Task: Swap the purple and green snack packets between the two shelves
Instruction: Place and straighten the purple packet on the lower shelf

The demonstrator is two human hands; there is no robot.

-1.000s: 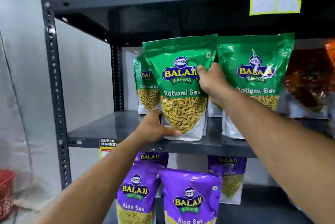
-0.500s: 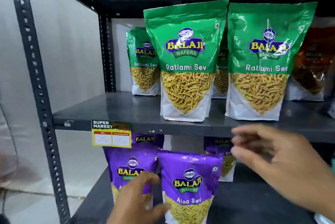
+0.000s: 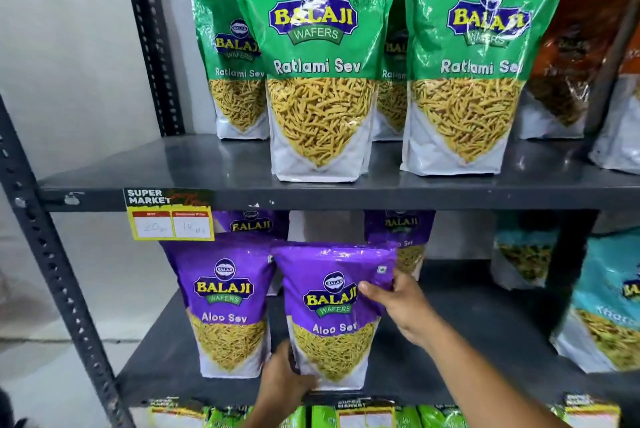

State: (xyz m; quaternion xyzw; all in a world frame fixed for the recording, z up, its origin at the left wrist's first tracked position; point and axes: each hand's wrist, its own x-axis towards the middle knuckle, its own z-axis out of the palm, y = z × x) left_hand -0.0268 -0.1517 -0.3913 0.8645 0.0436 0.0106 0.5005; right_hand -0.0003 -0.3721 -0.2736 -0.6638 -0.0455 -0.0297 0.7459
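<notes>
Green Ratlami Sev packets stand on the upper shelf (image 3: 207,182): one at front centre (image 3: 317,64), one to its right (image 3: 485,60), more behind them. Purple Aloo Sev packets stand on the lower shelf (image 3: 467,351). I hold the front middle purple packet (image 3: 332,313) with both hands. My left hand (image 3: 284,375) grips its bottom left corner. My right hand (image 3: 398,306) grips its upper right edge, thumb on the front. Another purple packet (image 3: 225,303) stands just left of it, and two more stand behind.
Orange-brown packets (image 3: 568,57) fill the upper shelf's right end and teal packets (image 3: 609,306) the lower shelf's right. A yellow price tag (image 3: 171,218) hangs on the upper shelf's edge. A slotted metal upright (image 3: 45,237) runs down the left. Green packets show below.
Both hands let go of the green packet on the upper shelf, dropped to the lower shelf and took hold of the front purple packet. The view tilted down.
</notes>
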